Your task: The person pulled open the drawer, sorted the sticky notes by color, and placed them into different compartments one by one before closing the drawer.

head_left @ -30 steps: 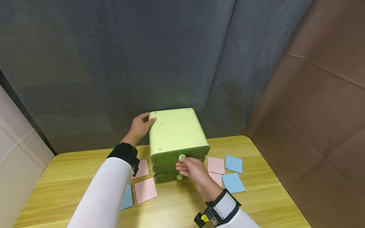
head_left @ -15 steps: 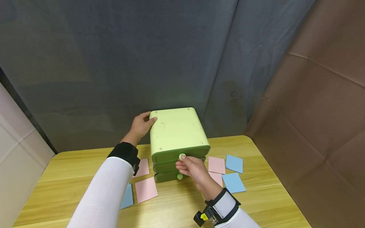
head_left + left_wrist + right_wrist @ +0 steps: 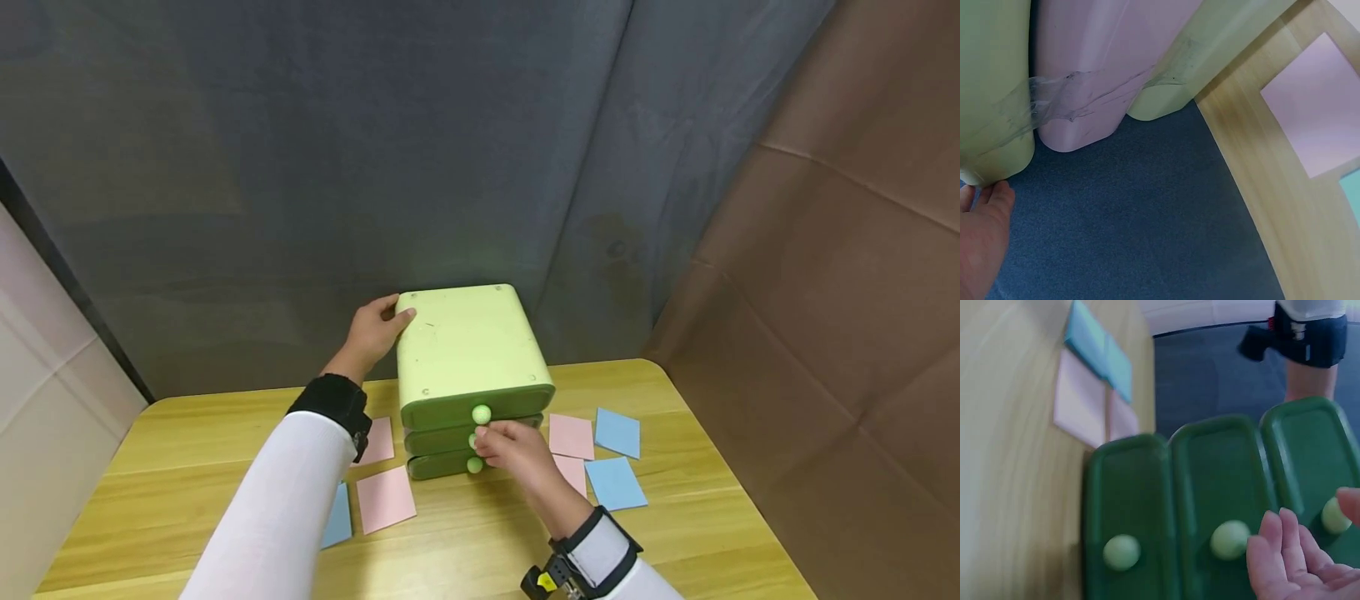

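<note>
Moved right hand (image 3: pixel 521 458) down from top knob (image 3: pixel 482 413) to middle knob (image 3: pixel 1229 540), leaving the first free, the second within reach; loose-fingered there, not gripping; gripping far-left corner of green cabinet (image 3: pixel 472 337), at table's (image 3: pixel 480 550) far middle, with left hand (image 3: pixel 375 329); visible: three drawers (image 3: pixel 438 412), three knobs, four pink notes (image 3: pixel 386 500), three blue notes (image 3: pixel 617 483).

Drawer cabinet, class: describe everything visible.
The drawer cabinet stands upright on the table, plastic-looking: yellow-green casings, pink middle tier, three green drawer fronts, seemingly closed, round pale knobs, tape across one side. The left hand grips its far left corner; the right hand is at the middle knob, contact unclear.
</note>
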The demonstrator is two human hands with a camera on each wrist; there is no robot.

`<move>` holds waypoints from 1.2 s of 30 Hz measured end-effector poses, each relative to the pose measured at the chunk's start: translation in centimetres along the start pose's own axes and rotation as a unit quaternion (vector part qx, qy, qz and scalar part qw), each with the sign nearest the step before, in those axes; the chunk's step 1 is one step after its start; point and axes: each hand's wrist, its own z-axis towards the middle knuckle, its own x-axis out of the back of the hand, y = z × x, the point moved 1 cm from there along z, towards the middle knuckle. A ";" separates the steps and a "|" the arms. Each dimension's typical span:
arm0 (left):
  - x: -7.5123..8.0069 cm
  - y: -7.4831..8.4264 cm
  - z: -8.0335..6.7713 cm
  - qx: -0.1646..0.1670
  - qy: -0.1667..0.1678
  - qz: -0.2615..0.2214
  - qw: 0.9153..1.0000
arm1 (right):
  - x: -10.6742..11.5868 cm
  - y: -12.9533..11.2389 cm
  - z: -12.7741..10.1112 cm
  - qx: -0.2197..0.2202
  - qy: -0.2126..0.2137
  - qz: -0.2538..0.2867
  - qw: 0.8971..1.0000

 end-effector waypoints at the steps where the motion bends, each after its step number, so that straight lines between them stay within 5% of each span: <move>1: 0.0 0.0 0.0 0.000 0.000 -0.001 1.000 | 0.2 0.3 0.0 -0.003 0.010 -0.011 1.000; 7: 0.1 -0.1 0.0 0.008 0.001 0.002 1.000 | 0.3 2.2 0.7 -0.026 0.036 -0.049 0.998; 13: 0.3 -0.3 -0.1 0.005 0.002 0.005 1.000 | -1.0 3.0 1.4 -0.031 0.005 -0.037 0.999; 36: 0.1 -0.2 0.1 0.003 -0.003 0.019 1.000 | -1.4 3.8 1.6 -0.019 0.026 -0.028 0.999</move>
